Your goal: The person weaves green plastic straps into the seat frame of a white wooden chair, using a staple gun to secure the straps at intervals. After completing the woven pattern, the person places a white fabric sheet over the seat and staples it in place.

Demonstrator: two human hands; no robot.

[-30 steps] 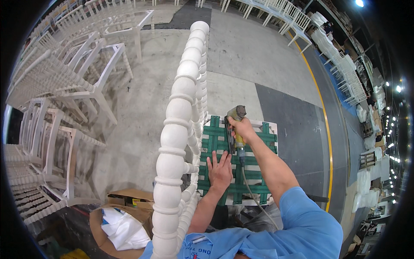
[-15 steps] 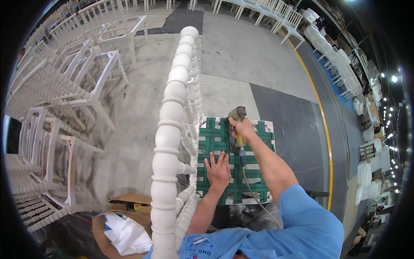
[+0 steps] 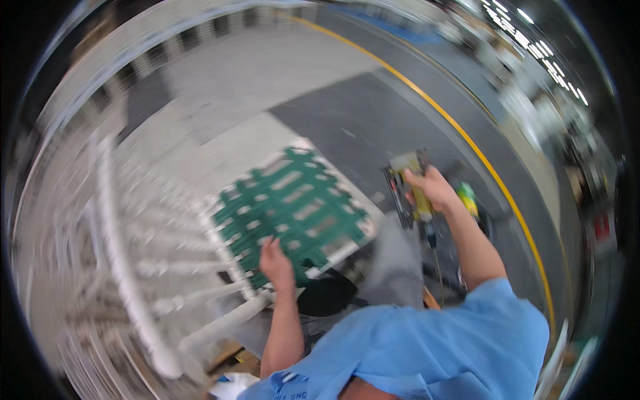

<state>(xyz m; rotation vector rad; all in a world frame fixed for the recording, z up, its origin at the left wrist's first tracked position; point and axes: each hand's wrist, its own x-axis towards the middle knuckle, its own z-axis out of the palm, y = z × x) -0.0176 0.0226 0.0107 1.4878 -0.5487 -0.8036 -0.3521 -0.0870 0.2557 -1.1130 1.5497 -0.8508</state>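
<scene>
The left hand point(image 3: 275, 261) rests flat, fingers spread, on the near edge of the green woven-strap seat panel in a white frame point(image 3: 293, 210). The right hand point(image 3: 433, 189), off to the panel's right and clear of it, is wrapped round a yellow-and-black handheld staple gun point(image 3: 408, 188).

From my end I count one green woven seat point(image 3: 293, 213), one yellow nail gun point(image 3: 410, 190) just right of that seat, one white chair frame point(image 3: 153, 267) left of it, two hands.
</scene>
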